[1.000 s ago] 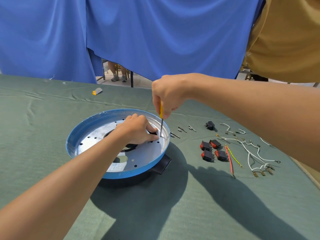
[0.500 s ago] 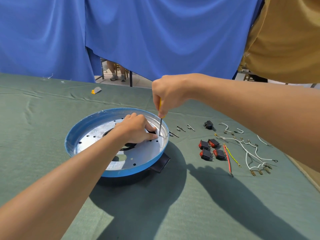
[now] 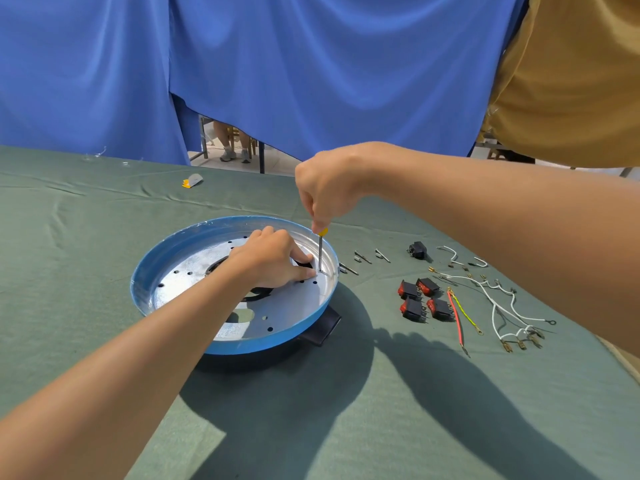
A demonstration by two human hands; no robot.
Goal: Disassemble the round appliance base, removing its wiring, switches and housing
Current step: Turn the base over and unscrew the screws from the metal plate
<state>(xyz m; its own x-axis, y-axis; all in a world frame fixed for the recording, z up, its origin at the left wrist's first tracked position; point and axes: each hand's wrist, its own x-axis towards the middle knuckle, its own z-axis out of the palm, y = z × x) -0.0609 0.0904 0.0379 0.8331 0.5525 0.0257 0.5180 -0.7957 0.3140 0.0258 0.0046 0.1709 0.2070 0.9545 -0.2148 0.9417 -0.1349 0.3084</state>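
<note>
The round appliance base (image 3: 162, 271) lies upside down on the green cloth, a blue rim around a silver plate with holes. My right hand (image 3: 329, 188) grips a small yellow-handled screwdriver (image 3: 320, 251), held upright with its tip on the plate near the right rim. My left hand (image 3: 273, 259) rests on the plate's middle, fingertips beside the screwdriver tip. To the right lie several red rocker switches (image 3: 420, 297), white wires (image 3: 498, 299), a red wire (image 3: 456, 317) and a yellow-green wire (image 3: 467, 315).
Loose screws (image 3: 363, 258) and a small black part (image 3: 417, 250) lie just right of the base. A black tab (image 3: 323, 329) sticks out under the rim. A grey-yellow scrap (image 3: 192, 181) lies far back. Blue curtain (image 3: 242, 71) behind; a person in tan stands at right.
Both hands keep their places; the screwdriver stays upright on the same spot of the plate. Only the camera view shifted slightly.
</note>
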